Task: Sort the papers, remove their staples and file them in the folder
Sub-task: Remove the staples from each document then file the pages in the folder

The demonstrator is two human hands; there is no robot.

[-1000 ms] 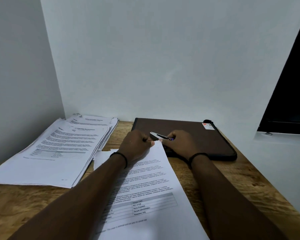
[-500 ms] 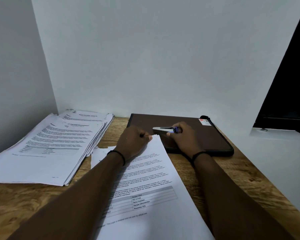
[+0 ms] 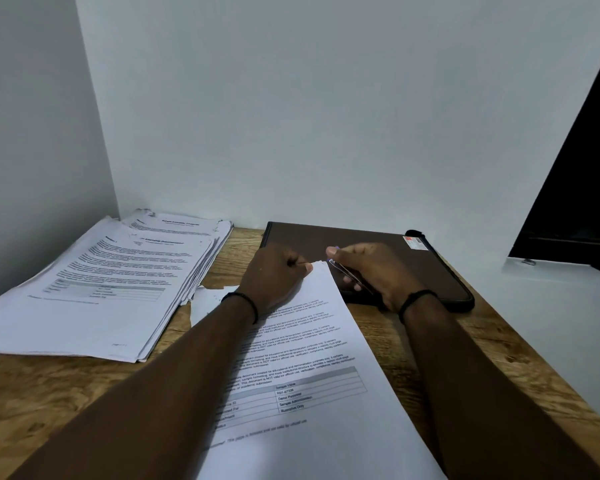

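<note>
1. Left hand (image 3: 276, 277) is pinching the top corner of the printed sheet (image 3: 312, 393) at frame centre.
2. Right hand (image 3: 374, 271) is gripping a small metal tool (image 3: 349, 277) over the brown folder (image 3: 430, 271).
3. Paper stack (image 3: 101, 282) is sitting at left on the wooden desk (image 3: 49, 386).

Your left hand (image 3: 274, 275) covers the top corner of the stapled document (image 3: 312, 368), so you cannot see the staple. Your right hand (image 3: 374, 271) hides most of the metal tool (image 3: 347, 273). The document's lower edge is cut off. Print on the paper stack (image 3: 94, 289) is unreadable.
</note>
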